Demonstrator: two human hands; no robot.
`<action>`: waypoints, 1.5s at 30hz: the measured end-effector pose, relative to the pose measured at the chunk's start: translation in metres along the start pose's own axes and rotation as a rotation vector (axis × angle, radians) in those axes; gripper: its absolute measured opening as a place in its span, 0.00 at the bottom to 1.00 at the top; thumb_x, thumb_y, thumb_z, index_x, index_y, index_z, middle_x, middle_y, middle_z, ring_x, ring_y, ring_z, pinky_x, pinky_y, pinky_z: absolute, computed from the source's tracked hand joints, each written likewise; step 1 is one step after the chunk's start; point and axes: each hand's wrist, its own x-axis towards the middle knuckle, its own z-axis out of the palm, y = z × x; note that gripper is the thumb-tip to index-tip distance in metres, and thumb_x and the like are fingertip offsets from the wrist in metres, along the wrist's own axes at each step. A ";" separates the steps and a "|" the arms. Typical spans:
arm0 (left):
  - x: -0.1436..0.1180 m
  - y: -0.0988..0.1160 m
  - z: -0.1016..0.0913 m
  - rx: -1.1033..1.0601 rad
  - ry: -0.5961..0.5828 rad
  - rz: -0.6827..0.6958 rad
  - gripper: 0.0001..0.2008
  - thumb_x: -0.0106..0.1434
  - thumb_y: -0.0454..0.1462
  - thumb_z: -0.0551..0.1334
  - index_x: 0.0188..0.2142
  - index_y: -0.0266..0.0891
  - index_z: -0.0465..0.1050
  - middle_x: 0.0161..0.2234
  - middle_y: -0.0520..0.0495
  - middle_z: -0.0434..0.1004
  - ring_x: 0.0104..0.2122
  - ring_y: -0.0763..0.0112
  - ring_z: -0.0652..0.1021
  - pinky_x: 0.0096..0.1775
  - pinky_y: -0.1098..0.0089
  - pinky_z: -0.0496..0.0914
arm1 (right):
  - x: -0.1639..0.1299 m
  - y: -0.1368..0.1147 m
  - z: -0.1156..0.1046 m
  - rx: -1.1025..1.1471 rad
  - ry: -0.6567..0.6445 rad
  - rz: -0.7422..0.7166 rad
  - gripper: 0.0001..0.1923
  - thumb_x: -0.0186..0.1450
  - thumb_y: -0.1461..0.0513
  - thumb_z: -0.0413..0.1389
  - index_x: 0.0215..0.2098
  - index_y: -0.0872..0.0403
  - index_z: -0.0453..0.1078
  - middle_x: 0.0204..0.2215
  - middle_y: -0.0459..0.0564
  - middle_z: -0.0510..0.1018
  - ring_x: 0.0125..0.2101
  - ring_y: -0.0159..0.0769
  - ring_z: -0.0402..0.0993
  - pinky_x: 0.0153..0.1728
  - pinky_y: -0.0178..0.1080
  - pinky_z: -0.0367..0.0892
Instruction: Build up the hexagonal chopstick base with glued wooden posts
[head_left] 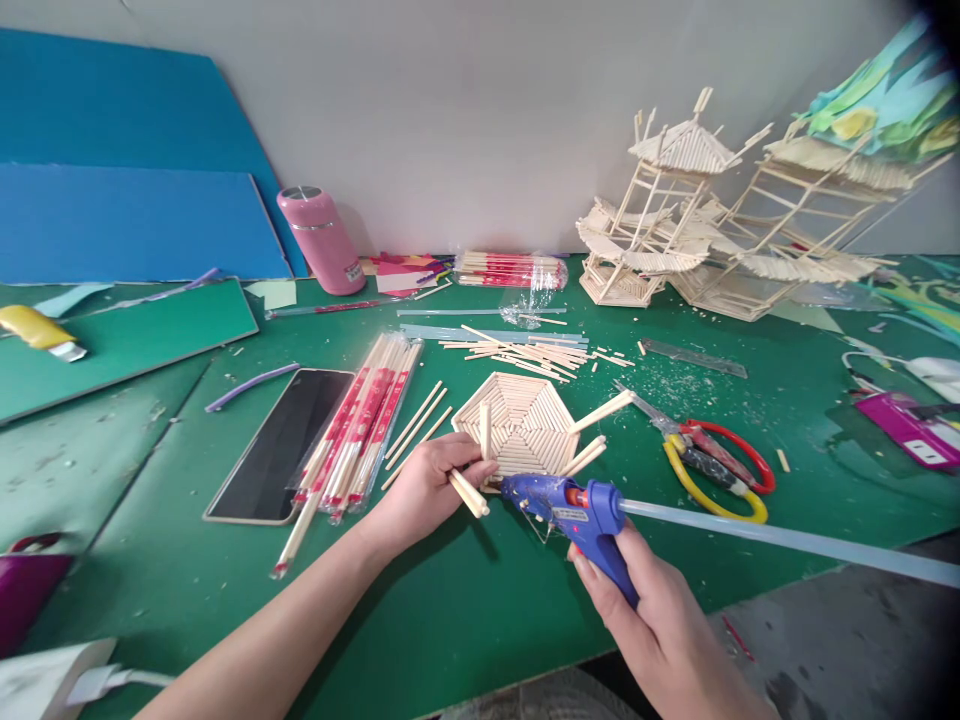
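My right hand (652, 610) is wrapped round the handle of a blue hot glue gun (570, 505), with a long clear glue stick (787, 550) running out of its back to the right. The gun's nozzle is close to the near left edge of a hexagonal panel of wooden sticks (517, 415). My left hand (435, 485) is closed at that same edge, pinching short wooden sticks (469, 494) that jut toward me. Another short stick (486, 430) rises beside my fingertips. More paired sticks (602, 411) reach outward from the panel's right side. The nozzle tip is partly hidden.
Wrapped chopsticks (360, 420) lie over a dark phone (274, 445) on the left. Loose cut sticks (525, 350) lie beyond the panel. Red-and-yellow-handled pliers (712, 460) rest at right. Stick-built towers (652, 230) and a pink flask (322, 240) stand behind.
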 end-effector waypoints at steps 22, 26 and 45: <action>0.000 0.003 0.000 -0.017 0.029 -0.002 0.11 0.61 0.38 0.54 0.31 0.35 0.73 0.28 0.46 0.72 0.28 0.71 0.72 0.30 0.73 0.66 | 0.004 -0.011 -0.008 0.014 0.034 0.015 0.17 0.64 0.56 0.45 0.47 0.57 0.62 0.30 0.53 0.78 0.29 0.36 0.75 0.31 0.32 0.69; 0.000 0.003 0.000 -0.020 0.031 0.000 0.12 0.61 0.39 0.54 0.31 0.35 0.73 0.27 0.46 0.72 0.28 0.71 0.72 0.30 0.73 0.66 | 0.004 -0.007 -0.007 0.024 0.011 0.039 0.19 0.64 0.57 0.44 0.48 0.59 0.61 0.30 0.54 0.78 0.28 0.36 0.75 0.29 0.32 0.70; 0.001 0.003 0.000 -0.016 0.024 -0.002 0.12 0.61 0.38 0.54 0.30 0.35 0.73 0.27 0.46 0.72 0.28 0.72 0.72 0.30 0.73 0.66 | -0.001 0.001 -0.001 0.058 -0.039 0.075 0.19 0.64 0.56 0.45 0.48 0.60 0.61 0.34 0.58 0.77 0.32 0.37 0.75 0.30 0.33 0.71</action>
